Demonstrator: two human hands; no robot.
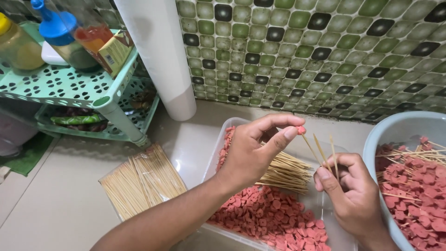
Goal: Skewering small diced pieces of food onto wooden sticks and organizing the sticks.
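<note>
My left hand (258,151) is raised over a clear plastic tub (222,139), pinching a small pink sausage slice (301,130) between thumb and forefinger. My right hand (350,190) holds a few thin wooden skewers (323,151) upright, their tips just below the slice. Inside the tub lie many pink sausage slices (269,216) and a bundle of bare skewers (285,169).
A grey-blue basin (395,128) at right holds skewered sausage pieces (416,186). A packet of skewers (141,181) lies on the floor at left. A green plastic rack (69,86) carries bottles. A white pipe (160,56) stands against the tiled wall (325,51).
</note>
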